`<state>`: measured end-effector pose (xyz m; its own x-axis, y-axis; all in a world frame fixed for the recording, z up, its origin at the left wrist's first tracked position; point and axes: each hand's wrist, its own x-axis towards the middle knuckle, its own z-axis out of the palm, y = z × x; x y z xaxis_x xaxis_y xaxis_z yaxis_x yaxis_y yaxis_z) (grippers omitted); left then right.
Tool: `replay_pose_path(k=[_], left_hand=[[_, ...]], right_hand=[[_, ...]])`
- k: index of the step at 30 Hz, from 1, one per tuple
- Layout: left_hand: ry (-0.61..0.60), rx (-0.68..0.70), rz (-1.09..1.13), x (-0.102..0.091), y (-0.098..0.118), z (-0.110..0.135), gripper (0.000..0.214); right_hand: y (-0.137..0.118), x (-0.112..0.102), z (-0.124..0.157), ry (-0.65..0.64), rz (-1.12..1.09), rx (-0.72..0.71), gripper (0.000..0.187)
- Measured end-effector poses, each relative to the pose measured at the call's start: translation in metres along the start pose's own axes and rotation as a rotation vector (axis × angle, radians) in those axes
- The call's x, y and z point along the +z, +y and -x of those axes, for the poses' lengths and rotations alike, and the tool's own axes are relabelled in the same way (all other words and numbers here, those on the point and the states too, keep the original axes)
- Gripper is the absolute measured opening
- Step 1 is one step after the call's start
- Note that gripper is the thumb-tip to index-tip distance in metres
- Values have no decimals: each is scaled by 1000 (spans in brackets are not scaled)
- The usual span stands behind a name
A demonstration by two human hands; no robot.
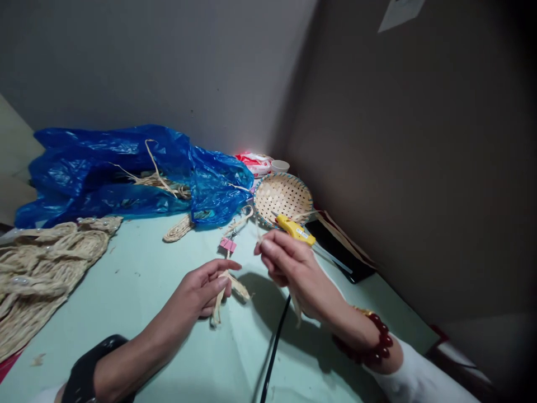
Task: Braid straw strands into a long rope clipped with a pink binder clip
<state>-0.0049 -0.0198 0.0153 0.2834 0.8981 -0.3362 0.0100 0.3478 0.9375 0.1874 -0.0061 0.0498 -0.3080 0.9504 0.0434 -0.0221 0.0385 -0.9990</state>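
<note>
My left hand (210, 288) is closed in a pinch on pale straw strands (238, 286), whose loose ends hang below and to the right of the fingers. Just above it, a pink binder clip (227, 244) grips the upper part of the strands on the table. My right hand (289, 263) is raised over the table, thumb and fingertips pinched on a thin straw strand (297, 310) that trails beneath the palm. Behind the right hand, a yellow glue gun (295, 229) rests against a woven basket (283, 196).
A blue plastic bag (218, 184) with straw inside lies at the back left. Braided straw pieces (54, 263) cover the left side. To the right lies a black flat device (335, 249). A black cable (277, 341) runs across the pale green table (168, 358). Walls stand behind and right.
</note>
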Motion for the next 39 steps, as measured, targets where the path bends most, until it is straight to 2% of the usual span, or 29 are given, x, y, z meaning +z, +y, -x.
replay_pose_path(k=[4, 7, 11, 15, 20, 24, 29, 33, 36, 39], left_hand=[[43, 27, 100, 0, -5, -1, 46], [32, 12, 154, -2, -9, -4, 45], [1, -61, 163, -4, -10, -6, 29], [23, -135, 175, -4, -8, -8, 26], [31, -211, 210, -5, -4, -10, 29], [44, -231, 205, -5, 0, -9, 30], [47, -242, 185, -5, 1, -8, 27], [50, -227, 204, -3, 1, -7, 26], [42, -228, 208, -3, 2, -7, 26], [45, -236, 203, -3, 2, -8, 27]], right_hand=[[20, 5, 5, -51, 212, 51, 31], [23, 7, 8, -32, 292, 43, 30], [22, 9, 7, -23, 261, 41, 27], [25, 14, 7, -35, 233, 15, 20], [30, 15, 10, 12, 494, -150, 13], [31, 10, 11, 31, 694, -313, 16], [28, 5, 7, 112, 790, -427, 17], [31, 5, 12, 54, 879, -446, 17], [37, 6, 19, -37, 991, -380, 17], [40, 4, 21, -36, 1028, -375, 17]])
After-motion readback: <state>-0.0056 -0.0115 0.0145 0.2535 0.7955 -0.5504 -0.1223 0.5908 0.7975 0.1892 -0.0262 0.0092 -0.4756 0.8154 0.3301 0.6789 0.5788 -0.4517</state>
